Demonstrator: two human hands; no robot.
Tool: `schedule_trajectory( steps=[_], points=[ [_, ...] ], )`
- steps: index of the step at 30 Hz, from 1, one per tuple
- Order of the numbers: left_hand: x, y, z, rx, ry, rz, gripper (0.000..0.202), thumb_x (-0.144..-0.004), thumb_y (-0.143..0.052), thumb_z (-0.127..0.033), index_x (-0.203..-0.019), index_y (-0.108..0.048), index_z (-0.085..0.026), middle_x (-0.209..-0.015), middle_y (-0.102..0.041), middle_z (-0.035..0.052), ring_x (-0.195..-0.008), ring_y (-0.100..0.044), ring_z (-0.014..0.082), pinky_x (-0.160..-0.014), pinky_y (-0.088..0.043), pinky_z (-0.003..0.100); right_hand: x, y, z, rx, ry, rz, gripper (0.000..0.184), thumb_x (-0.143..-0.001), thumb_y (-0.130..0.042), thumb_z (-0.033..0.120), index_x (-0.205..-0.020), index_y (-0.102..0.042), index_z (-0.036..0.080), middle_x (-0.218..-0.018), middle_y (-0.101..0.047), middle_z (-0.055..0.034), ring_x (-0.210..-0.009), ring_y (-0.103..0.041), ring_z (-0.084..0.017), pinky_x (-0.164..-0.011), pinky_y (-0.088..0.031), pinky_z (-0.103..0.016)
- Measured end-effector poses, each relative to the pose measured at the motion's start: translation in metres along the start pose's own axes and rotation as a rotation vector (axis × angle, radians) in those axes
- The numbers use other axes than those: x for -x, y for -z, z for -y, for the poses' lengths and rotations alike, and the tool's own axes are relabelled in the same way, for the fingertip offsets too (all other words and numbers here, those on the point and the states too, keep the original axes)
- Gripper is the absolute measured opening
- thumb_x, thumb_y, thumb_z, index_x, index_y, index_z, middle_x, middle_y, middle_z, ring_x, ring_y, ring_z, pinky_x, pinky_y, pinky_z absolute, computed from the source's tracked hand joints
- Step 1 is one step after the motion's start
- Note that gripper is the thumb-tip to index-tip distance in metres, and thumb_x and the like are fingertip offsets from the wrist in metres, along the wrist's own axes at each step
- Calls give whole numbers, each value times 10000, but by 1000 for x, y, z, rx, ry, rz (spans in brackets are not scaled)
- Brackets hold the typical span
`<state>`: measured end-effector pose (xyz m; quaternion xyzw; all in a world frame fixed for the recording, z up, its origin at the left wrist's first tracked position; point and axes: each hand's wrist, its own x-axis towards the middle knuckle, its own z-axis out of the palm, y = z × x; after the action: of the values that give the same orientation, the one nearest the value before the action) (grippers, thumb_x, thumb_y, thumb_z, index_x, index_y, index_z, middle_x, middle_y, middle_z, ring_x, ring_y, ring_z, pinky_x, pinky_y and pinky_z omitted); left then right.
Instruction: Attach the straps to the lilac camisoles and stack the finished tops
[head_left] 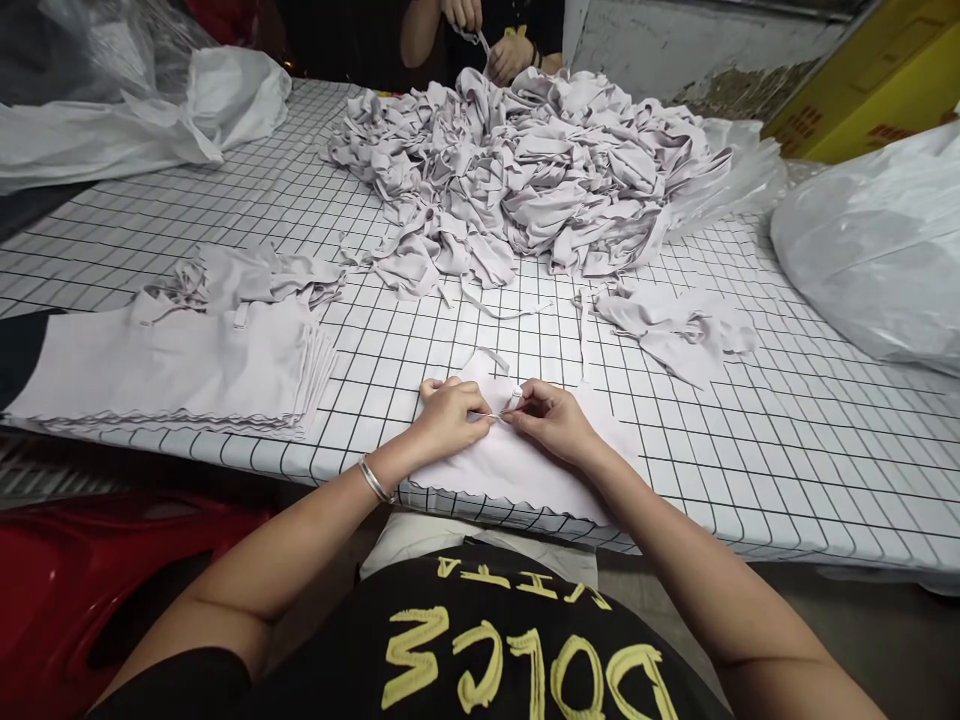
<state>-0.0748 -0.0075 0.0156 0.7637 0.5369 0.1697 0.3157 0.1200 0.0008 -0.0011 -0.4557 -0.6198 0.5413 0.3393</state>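
Observation:
A pale lilac garment with thin straps lies flat at the table's front edge, right in front of me. My left hand rests on it, thumb and fingers pinched on a thin part near the garment's upper edge. Close beside it, almost touching, my right hand pinches the same spot. A small white piece shows at the right fingertips; I cannot make out what it is. The exact bit of fabric between the fingers is partly hidden. One loose strap curls above the hands.
A neat stack of similar garments lies left, a crumpled one right. A large heap fills the back of the checked table. Plastic bags stand at both sides. Across the table, another person's hands hold a strap.

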Motion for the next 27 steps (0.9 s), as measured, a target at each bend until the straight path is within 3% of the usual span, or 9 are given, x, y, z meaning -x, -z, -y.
schedule_trajectory(
  steps=[16, 21, 24, 27],
  points=[
    [0, -3, -1, -33, -18, -13, 140, -788, -577, -279, -695, -626, -187, -832, -669, -4, -945, -537, 200, -909, -235, 440, -1, -12, -7, 30, 39, -55, 193, -730, -711, 292, -721, -534, 214, -706, -558, 15, -640, -504, -126, -596, -419, -269],
    [-3, -5, 1, -52, -26, -11, 121, -791, -567, -255, -709, -628, -192, -836, -658, 1, -935, -538, 199, -916, -248, 449, -10, -12, 10, -74, -89, 65, 252, -685, -755, 314, -874, -630, 203, -736, -587, 5, -643, -526, -122, -580, -431, -266],
    [0, -6, 2, -97, -50, -2, 116, -827, -580, -292, -790, -645, -204, -898, -653, 20, -969, -542, 219, -931, -274, 469, -22, -11, 24, -137, -227, 106, 250, -684, -751, 355, -814, -632, 178, -705, -603, -14, -606, -528, -119, -557, -428, -270],
    [18, -6, 2, -234, -69, -146, 222, -855, -609, -355, -1011, -628, -197, -1121, -621, 91, -1104, -515, 275, -1014, -249, 533, -35, -7, 34, -274, -314, 125, 316, -673, -756, 364, -855, -552, 205, -733, -632, -10, -610, -565, -129, -565, -437, -274]
  ],
)
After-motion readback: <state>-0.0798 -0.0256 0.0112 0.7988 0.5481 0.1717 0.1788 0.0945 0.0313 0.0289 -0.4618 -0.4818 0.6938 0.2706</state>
